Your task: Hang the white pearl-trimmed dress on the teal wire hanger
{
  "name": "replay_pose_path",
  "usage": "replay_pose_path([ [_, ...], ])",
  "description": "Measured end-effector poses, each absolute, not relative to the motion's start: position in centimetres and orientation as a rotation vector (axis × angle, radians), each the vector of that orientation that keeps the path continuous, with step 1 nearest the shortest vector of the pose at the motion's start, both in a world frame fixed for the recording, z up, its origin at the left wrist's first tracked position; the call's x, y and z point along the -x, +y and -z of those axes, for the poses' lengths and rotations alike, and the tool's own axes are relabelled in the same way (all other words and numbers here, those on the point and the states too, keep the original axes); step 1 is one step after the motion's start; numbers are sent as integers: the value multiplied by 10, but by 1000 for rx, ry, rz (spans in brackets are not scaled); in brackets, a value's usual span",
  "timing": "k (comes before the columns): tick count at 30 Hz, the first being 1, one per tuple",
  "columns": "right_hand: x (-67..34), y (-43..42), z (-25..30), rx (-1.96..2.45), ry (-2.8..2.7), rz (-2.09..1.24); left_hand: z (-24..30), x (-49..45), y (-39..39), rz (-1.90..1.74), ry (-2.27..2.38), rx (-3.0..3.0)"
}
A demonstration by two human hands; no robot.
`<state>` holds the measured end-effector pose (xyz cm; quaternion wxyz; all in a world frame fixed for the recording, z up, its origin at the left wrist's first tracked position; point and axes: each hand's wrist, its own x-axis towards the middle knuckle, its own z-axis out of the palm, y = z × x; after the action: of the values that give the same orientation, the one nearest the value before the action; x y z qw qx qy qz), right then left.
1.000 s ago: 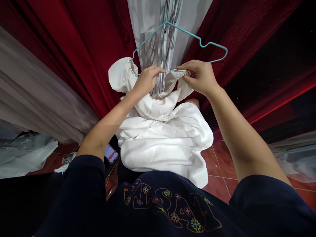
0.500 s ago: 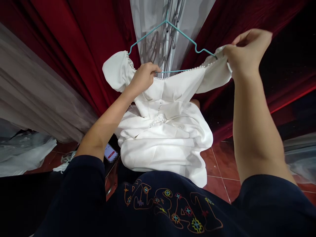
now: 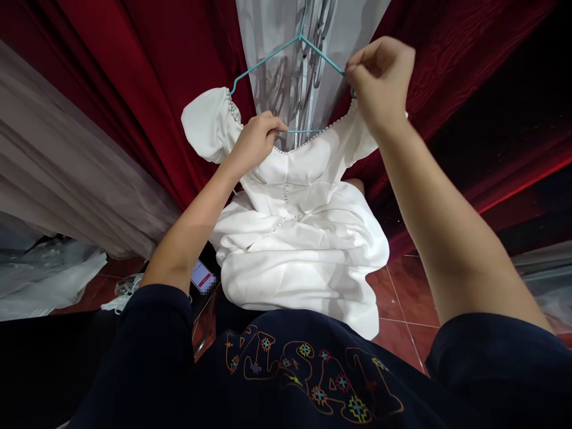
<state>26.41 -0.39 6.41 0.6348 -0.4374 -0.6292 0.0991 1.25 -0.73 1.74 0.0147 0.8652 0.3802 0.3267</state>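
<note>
A white dress [image 3: 295,164] with puffed sleeves and a pearl-trimmed neckline hangs on a turquoise wire hanger [image 3: 267,59]. Its skirt is bunched over my lap. My left hand [image 3: 259,140] is closed on the hanger's lower bar at the neckline, beside the left puff sleeve [image 3: 203,124]. Higher up, my right hand [image 3: 382,80] pinches the hanger's right arm, close to its shoulder notch. That hand and wrist partly hide the right sleeve [image 3: 364,137], and the hanger's right end is hidden too.
Red curtains [image 3: 192,71] and pale drapes [image 3: 67,137] hang behind and to the left. Metal hanger hooks [image 3: 319,53] show behind the dress. A phone [image 3: 203,276] lies beside my left elbow. White sheer fabric [image 3: 53,280] lies at far left, above red floor tiles [image 3: 397,298].
My right hand has moved left and slightly up, from the right sleeve's outer side to the hanger's right arm. The right sleeve, stretched outward before, has come inward. My left hand stays nearly in place.
</note>
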Motion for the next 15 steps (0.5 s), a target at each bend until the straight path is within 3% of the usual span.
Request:
replay_pose_path([
  [4, -261, -18, -22, 910, -1771, 179, -15, -18, -8, -1006, 1254, -2694],
  [11, -252, -10, 26, 1103, -2071, 168, -10, -24, -12, -1032, 1156, -2760],
  [15, -251, -17, 40, 1145, -1980, 256, -11, -16, -18, -1476, 1543, -2721],
])
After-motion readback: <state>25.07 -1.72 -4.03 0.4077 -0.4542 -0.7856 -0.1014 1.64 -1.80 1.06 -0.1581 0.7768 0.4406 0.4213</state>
